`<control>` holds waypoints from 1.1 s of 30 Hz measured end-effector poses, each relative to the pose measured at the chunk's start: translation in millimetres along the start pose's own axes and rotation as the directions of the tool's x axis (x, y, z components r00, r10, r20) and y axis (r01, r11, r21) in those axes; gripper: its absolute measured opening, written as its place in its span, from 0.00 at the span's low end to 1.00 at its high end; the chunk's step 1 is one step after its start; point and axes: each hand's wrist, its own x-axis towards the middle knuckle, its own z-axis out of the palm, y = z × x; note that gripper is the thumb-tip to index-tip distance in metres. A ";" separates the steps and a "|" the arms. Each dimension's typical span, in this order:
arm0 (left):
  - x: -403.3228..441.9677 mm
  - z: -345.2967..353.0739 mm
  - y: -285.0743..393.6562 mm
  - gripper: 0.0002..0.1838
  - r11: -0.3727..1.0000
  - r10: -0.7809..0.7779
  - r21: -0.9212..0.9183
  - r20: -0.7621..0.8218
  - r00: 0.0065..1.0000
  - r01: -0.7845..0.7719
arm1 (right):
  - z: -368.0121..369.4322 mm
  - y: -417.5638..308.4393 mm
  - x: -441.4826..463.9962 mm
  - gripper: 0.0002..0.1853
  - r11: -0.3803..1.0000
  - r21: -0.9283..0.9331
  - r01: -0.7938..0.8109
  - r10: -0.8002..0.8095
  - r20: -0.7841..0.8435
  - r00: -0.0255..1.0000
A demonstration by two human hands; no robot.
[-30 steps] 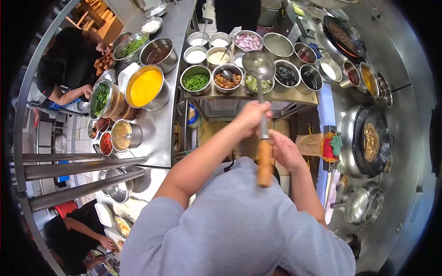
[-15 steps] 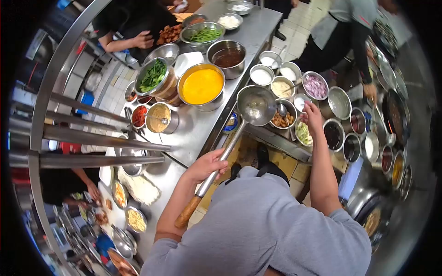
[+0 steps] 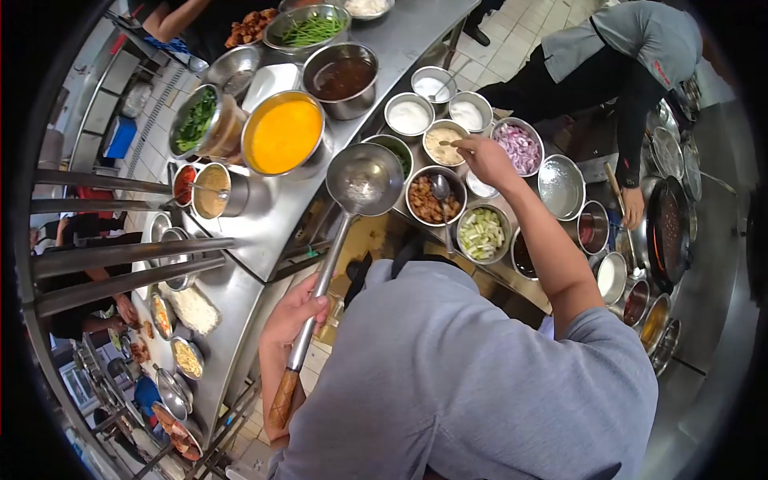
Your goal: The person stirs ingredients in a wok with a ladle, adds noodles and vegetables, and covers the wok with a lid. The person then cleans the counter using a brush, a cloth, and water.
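Between the ladle (image 3: pixel 330 260) and the right hand (image 3: pixel 488 160) there is free room, though a spoon (image 3: pixel 439 188) leans there. At left, steel bars (image 3: pixel 136 254) obstruct the passage.

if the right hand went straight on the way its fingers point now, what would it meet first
Probably the metal pot of beige food: the fingers of the right hand point across it. How high they sit above the food is unclear.

Steel worktop (image 3: pixel 268 214) on the left, metal rails (image 3: pixel 134 254) sticking out over it — pale tiled floor (image 3: pixel 528 36) up top — shiny metal wall (image 3: pixel 724 256) far right.
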 end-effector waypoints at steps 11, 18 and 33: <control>27.9 33.6 8.7 0.29 0.999 0.029 -0.043 -0.044 0.999 -0.031 | -17.7 61.3 -40.5 0.10 0.808 0.510 -0.296 0.432 -0.170 0.886; 32.8 43.5 19.8 0.29 1.000 0.008 -0.018 -0.073 0.997 -0.010 | 22.0 79.2 -16.4 0.10 0.746 0.579 -0.330 0.497 -0.153 0.854; 38.4 51.3 15.3 0.27 1.000 -0.002 -0.017 -0.140 0.990 0.000 | 54.9 58.9 13.5 0.11 0.680 0.562 -0.471 0.551 0.033 0.834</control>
